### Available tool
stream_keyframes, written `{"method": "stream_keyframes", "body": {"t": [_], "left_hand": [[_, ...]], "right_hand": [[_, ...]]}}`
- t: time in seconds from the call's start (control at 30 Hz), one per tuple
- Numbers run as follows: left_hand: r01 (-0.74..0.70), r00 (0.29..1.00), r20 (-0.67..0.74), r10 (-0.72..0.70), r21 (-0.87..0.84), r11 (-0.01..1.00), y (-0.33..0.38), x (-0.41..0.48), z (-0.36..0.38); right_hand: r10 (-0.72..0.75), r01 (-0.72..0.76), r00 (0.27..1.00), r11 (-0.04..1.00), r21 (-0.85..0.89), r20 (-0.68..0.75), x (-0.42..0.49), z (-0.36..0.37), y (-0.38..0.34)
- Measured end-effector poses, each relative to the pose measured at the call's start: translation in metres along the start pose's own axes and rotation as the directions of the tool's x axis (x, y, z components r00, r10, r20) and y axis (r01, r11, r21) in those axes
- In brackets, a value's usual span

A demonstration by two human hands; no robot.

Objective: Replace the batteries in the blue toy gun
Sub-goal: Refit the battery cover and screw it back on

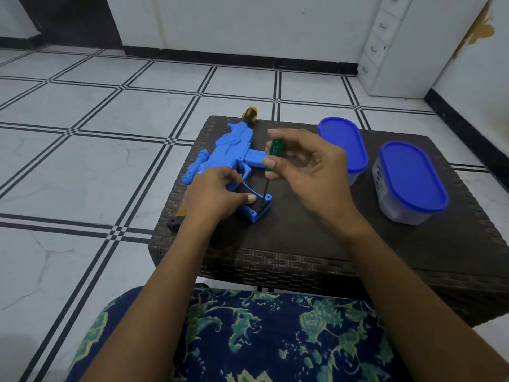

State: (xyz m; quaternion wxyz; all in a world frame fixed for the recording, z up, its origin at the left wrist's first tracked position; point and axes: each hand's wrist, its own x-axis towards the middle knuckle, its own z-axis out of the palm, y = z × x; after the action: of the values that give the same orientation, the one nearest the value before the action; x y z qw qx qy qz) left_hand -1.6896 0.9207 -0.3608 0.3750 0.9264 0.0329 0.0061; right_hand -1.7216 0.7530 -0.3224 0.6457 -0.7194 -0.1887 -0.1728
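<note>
On the dark woven tabletop (pixel 316 235) lies the blue toy gun (pixel 228 158) on its side, muzzle pointing away from the person and its grip end nearest them. At the far end of the gun a yellow-and-black tip (pixel 249 114) reaches just past the tabletop's far edge.

The left hand (pixel 217 193) presses down on the gun's grip, its fingers curled closed over the handle and the thumb lying flat on the dark panel at the grip's base. That base shows as an open-looking blue frame (pixel 260 209) with small screw holes at its corners.

Just right of the gun, the right hand (pixel 305 164) holds a green-handled screwdriver (pixel 272 154) upright. Its fingers pinch the green handle between thumb and fingertips, closed on it, while the thin dark shaft runs down to the near right corner of the grip's base, the tip touching or almost touching it; which one cannot be told.

Left of the gun's grip, partly hidden under the left wrist, a dark and yellowish object (pixel 176 219) juts past the tabletop's left edge; what it is cannot be told.

Right of the gun, well apart from it, stand two clear containers with blue lids, one farther (pixel 343 146) and one nearer (pixel 411 177), both closed.
</note>
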Motion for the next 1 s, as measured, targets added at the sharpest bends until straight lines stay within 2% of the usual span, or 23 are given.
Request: {"method": "stream_keyframes", "body": {"t": [0.2, 0.33, 0.43, 0.6, 0.73, 0.9, 1.0], "left_hand": [[-0.002, 1.000, -0.002, 0.002, 0.002, 1.000, -0.0004, 0.0006, 0.0003], [-0.008, 1.000, -0.005, 0.008, 0.015, 1.000, -0.0011, 0.0008, 0.0003], [-0.005, 1.000, -0.009, 0.005, 0.014, 1.000, -0.0008, 0.0017, 0.0000], [-0.006, 1.000, -0.011, 0.006, 0.015, 1.000, -0.0024, 0.0019, 0.0011], [-0.009, 1.000, -0.019, 0.010, 0.019, 1.000, -0.0022, 0.0012, 0.0010], [-0.006, 1.000, -0.021, 0.007, 0.011, 1.000, -0.0013, 0.0006, 0.0004], [-0.004, 1.000, -0.019, 0.004, 0.005, 1.000, -0.0012, 0.0008, 0.0002]], "right_hand": [[0.029, -0.032, 0.995, 0.999, 0.030, 0.100, -0.0014, 0.0000, -0.0008], [0.028, -0.028, 0.999, 0.999, -0.029, -0.018, -0.0005, 0.0029, -0.0036], [0.022, -0.022, 0.999, 1.000, -0.009, -0.033, -0.0008, 0.0029, -0.0053], [0.045, -0.048, 0.994, 0.998, 0.032, 0.099, -0.0009, 0.0024, -0.0033], [0.019, -0.011, 0.984, 0.999, -0.043, 0.175, -0.0016, 0.0024, -0.0001], [0.043, -0.040, 0.997, 0.997, -0.063, 0.058, -0.0007, 0.0030, -0.0008], [0.071, -0.070, 0.996, 0.997, -0.026, 0.050, -0.0015, 0.0026, -0.0024]]}}
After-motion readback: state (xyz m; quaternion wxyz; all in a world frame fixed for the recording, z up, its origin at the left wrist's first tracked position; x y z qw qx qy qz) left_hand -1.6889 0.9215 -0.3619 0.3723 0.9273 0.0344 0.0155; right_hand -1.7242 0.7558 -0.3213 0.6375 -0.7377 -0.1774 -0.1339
